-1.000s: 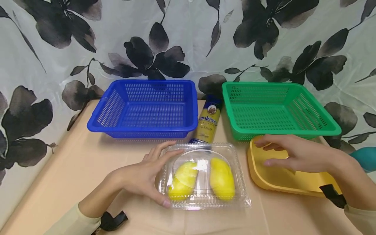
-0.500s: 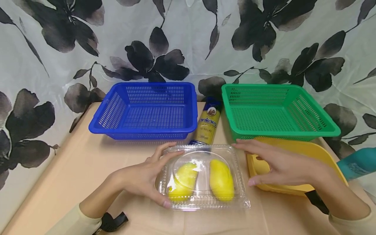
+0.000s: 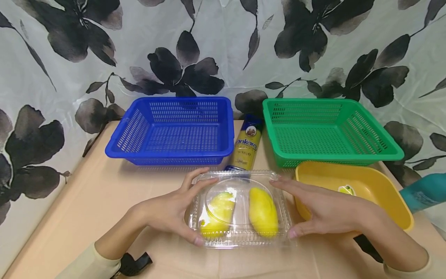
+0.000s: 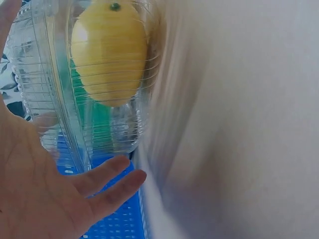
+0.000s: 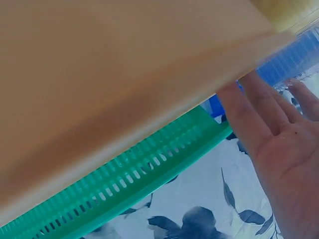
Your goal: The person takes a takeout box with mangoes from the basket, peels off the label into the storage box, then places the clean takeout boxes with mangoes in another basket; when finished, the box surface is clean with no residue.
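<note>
A clear plastic clamshell container (image 3: 244, 242) lies on the table with two yellow mangoes inside, the left mango (image 3: 217, 215) and the right mango (image 3: 263, 212). My left hand (image 3: 170, 213) holds the container's left side, index finger over the far corner and thumb at the near corner. In the left wrist view, other fingers (image 4: 107, 191) extend beside the wall. My right hand (image 3: 327, 209) is at the right side, its fingers fairly straight, with fingertips at the far right corner and thumb at the right edge. The right wrist view shows its spread fingers (image 5: 261, 99).
A blue basket (image 3: 170, 155) stands at the back left and a green basket (image 3: 334, 157) at the back right. Between them lies a yellow-blue packet (image 3: 247, 145). A yellow tray (image 3: 379, 182) sits behind my right hand, beside a teal bottle (image 3: 425, 192).
My right hand has moved left from over the yellow tray to the container's right side. My left hand has stayed at the left side.
</note>
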The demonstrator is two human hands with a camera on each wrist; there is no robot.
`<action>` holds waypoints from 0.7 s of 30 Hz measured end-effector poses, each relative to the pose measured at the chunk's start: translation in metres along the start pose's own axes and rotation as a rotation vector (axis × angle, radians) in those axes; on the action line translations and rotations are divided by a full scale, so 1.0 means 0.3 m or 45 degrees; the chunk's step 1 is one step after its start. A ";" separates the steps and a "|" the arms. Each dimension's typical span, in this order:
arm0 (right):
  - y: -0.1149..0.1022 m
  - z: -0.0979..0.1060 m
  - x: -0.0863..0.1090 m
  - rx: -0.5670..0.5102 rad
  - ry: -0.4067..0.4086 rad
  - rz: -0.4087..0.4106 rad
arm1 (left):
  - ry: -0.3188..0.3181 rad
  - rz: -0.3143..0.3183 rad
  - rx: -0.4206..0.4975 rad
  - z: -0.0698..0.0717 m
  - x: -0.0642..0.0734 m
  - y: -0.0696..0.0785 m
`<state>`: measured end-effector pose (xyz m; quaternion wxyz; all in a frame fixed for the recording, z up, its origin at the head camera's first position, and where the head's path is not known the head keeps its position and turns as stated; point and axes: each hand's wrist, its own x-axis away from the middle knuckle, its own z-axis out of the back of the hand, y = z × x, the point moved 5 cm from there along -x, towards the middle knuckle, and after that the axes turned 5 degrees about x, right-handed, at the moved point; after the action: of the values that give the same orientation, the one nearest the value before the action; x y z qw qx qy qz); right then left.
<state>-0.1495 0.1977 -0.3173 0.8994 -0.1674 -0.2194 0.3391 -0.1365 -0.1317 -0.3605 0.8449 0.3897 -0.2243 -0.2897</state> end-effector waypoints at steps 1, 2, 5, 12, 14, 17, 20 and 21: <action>0.001 -0.002 0.000 0.002 0.005 -0.007 | 0.000 0.000 -0.002 0.000 0.000 0.001; 0.001 -0.005 0.000 0.004 0.008 -0.009 | 0.001 0.000 0.000 0.000 0.000 0.001; -0.006 -0.009 0.003 0.023 0.023 0.001 | -0.002 -0.011 0.009 -0.001 0.001 0.002; -0.016 -0.016 0.009 0.095 0.045 0.052 | -0.007 -0.074 -0.029 -0.002 0.013 0.017; -0.016 -0.019 0.007 0.096 0.056 0.071 | 0.015 -0.080 -0.059 -0.002 0.021 0.023; -0.012 -0.022 0.007 0.083 0.062 0.058 | 0.044 -0.098 -0.084 0.000 0.036 0.038; -0.011 -0.018 0.013 0.048 0.067 0.038 | 0.074 -0.114 -0.107 0.007 0.049 0.057; -0.012 -0.015 0.016 0.037 0.073 0.039 | 0.086 -0.120 -0.114 0.011 0.054 0.064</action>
<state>-0.1419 0.1978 -0.3181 0.9023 -0.1672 -0.1860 0.3511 -0.1206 -0.1339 -0.3409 0.8540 0.3713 -0.1641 -0.3255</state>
